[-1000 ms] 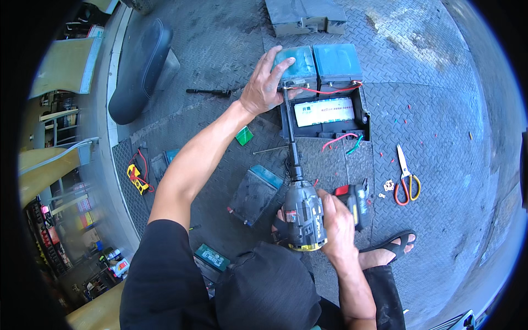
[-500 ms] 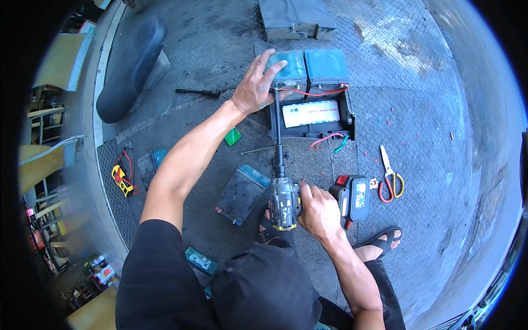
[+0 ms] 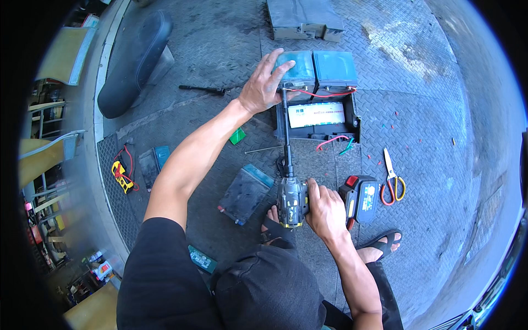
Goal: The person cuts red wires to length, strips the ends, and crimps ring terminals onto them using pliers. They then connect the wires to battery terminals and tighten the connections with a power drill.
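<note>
My right hand is closed round the handle of a cordless impact wrench; its battery pack sticks out to the right. A long dark extension shaft runs from the tool to the terminal edge of a blue-topped battery. My left hand grips that battery's left side, thumb over its top and a finger below near the shaft tip. A second blue-topped battery stands beside it, and a red wire links their terminals. Before them, a black case holds a white printed block.
Scissors lie on the patterned metal floor at right. Another battery rests left of the wrench. Farther left are a black rod, a vehicle seat and a yellow tool with red wire. A grey box sits beyond the batteries.
The whole view has shifted slightly, so things appear a little farther right. Both hands keep their holds, and the shaft tip stays at the left battery's terminal edge.
</note>
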Motion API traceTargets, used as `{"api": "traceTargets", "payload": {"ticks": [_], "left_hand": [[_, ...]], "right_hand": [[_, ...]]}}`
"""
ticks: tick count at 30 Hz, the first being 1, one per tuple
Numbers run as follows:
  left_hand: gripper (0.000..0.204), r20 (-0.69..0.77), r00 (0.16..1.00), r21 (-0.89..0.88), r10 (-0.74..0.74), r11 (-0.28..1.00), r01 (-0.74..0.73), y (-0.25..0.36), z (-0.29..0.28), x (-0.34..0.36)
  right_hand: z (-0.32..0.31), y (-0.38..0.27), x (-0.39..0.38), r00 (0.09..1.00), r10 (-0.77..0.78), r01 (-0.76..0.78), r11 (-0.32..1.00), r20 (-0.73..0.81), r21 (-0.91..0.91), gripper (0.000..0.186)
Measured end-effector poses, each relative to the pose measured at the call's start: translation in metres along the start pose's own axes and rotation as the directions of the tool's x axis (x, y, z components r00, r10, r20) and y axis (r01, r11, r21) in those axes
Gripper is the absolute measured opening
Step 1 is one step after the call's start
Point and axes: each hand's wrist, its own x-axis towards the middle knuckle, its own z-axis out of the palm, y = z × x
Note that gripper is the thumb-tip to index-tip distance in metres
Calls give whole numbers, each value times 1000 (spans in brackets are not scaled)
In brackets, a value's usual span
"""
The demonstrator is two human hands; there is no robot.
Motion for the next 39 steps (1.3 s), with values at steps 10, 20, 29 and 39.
{"api": "traceTargets", "payload": {"ticks": [10,20,29,39], "left_hand": [[90,-5,1000,-14,-18,1000,18,2,2,-1],[96,7,974,-35,-228,973,228,33,-11,-9],[107,-1,827,-190,-562,812,552,72,-11,-33],[101,208,889,-140,-408,887,440,27,-23,-1]], "right_hand": [[2,-6,0,1000,10,-9,999,26,-40,68],[-1,-1,-11,999,-28,33,978,31,-208,65],[-42,34,-59,985,-142,163,953,101,-255,53],[-171,108,-169,960,-62,166,910,272,-380,51]]}}
